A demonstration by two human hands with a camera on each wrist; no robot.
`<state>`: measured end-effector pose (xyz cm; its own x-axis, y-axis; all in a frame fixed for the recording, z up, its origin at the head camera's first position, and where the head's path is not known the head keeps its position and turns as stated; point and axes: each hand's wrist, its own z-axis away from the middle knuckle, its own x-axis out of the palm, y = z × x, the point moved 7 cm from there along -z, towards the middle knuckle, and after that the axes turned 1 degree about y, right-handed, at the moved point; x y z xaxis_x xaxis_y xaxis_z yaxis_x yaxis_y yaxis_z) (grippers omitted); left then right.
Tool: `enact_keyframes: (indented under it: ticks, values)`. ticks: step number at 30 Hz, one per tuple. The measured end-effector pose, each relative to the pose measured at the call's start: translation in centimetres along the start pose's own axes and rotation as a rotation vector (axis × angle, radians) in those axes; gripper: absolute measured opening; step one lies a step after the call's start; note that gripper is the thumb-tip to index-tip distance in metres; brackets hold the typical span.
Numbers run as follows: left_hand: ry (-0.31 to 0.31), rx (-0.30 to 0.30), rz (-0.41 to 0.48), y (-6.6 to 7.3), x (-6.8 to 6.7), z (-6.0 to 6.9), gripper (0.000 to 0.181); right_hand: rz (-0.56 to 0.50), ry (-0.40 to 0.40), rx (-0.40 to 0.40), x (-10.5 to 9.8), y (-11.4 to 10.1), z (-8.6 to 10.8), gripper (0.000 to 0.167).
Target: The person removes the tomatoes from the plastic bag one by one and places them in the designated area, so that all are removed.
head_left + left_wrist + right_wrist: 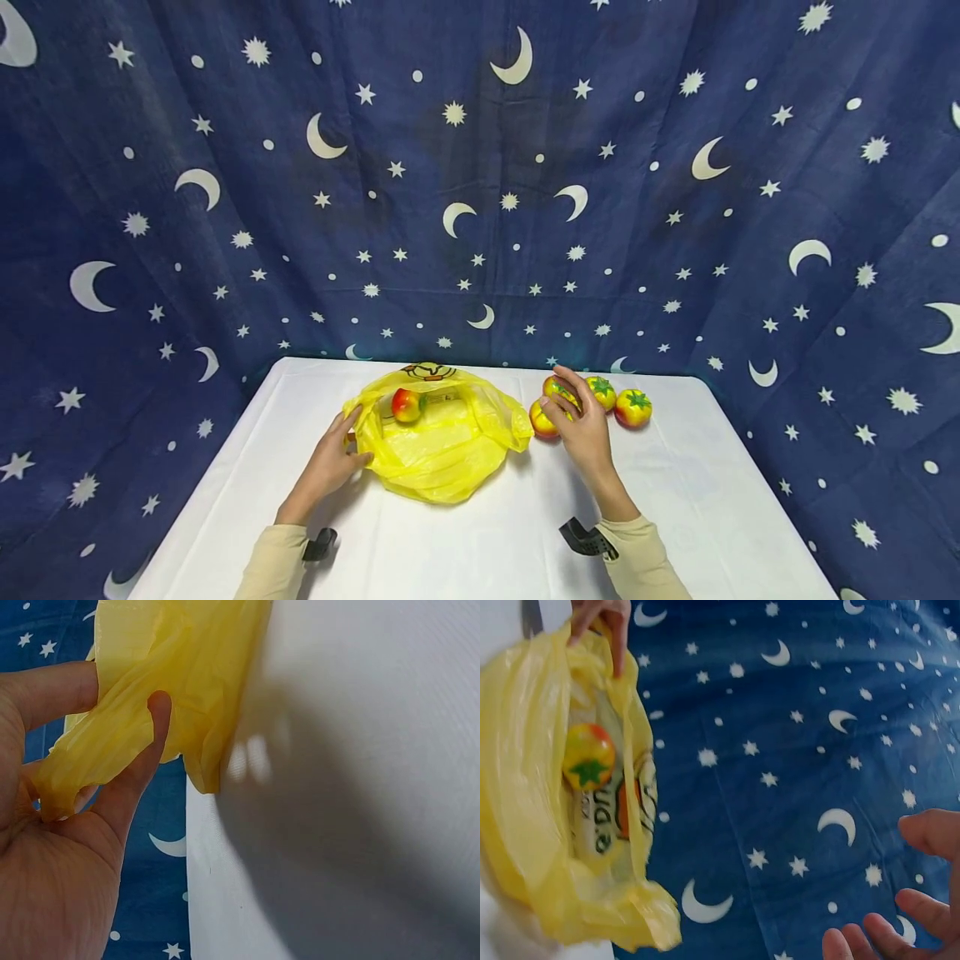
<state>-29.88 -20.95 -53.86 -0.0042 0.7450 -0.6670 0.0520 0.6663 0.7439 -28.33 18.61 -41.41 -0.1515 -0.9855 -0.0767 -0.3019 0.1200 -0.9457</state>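
A yellow plastic bag (442, 482) lies with its mouth open on the white table. One red-and-yellow toy tomato (407, 405) with a green leafy top sits inside, also visible in the right wrist view. My left hand (330, 460) holds the bag's left rim; in the left wrist view the thumb lies in front of the gathered plastic and other fingers behind. My right hand (588, 437) is over the toy tomatoes (633, 408) at the right, partly hiding some. In the right wrist view its fingers (922, 913) are loosely spread and hold nothing.
The white table (675, 517) ends at the back against a dark blue curtain (510, 125) printed with moons and stars. Several toy tomatoes stand close together right of the bag, near the table's back edge.
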Motion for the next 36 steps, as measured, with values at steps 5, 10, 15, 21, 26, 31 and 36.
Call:
enact_keyframes:
  ticks: [5,10,15,21,26,31,36]
  values:
    - [-0.005,-0.009,-0.005,-0.1,0.1,0.0,0.090,-0.012,-0.056,0.002,1.8,0.2,0.9,0.055]
    - [-0.012,-0.010,-0.007,-0.2,0.2,0.0,0.090,-0.022,-0.095,0.015,3.1,0.6,1.6,0.055]
    - [-0.008,-0.008,0.000,-0.1,0.2,0.1,0.091,-0.019,-0.140,0.005,4.7,1.0,2.1,0.054]
    - [-0.009,-0.015,0.014,-0.1,0.1,0.0,0.091,-0.070,-0.198,0.018,6.8,1.7,2.5,0.056]
    - [-0.005,-0.011,0.003,0.0,-0.1,-0.1,0.091,-0.098,-0.228,0.056,8.1,2.5,2.7,0.057]
    - [0.003,0.010,-0.003,0.1,-0.1,0.0,0.091,-0.091,-0.235,0.081,9.2,3.5,2.9,0.057]
    - [0.003,0.005,0.003,0.3,-0.1,0.2,0.091,-0.065,-0.271,0.131,10.2,3.9,3.0,0.058]
